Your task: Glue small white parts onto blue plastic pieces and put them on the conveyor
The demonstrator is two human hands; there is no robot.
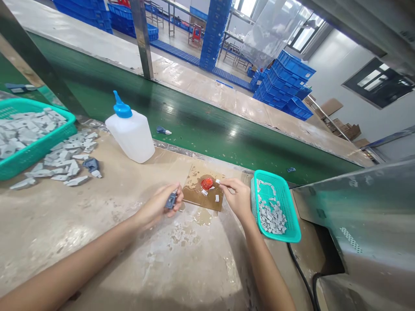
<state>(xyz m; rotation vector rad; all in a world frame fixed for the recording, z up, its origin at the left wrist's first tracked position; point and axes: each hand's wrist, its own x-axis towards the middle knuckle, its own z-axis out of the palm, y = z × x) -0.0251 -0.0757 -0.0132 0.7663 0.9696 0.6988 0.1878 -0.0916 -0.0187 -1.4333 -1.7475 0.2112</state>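
Pinching a white piece (218, 182) in right hand (238, 198), grey-blue part (170, 200) clamped in left hand (158, 204)

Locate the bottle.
Head view, left of centre: the bottle stands near the far edge of the table, by the green belt, right of the grey parts and beyond the left hand.

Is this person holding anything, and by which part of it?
The left hand grips a small dark blue-grey plastic part; the exact spot is partly hidden. The right hand pinches a tiny white piece by the end nearest the palm.
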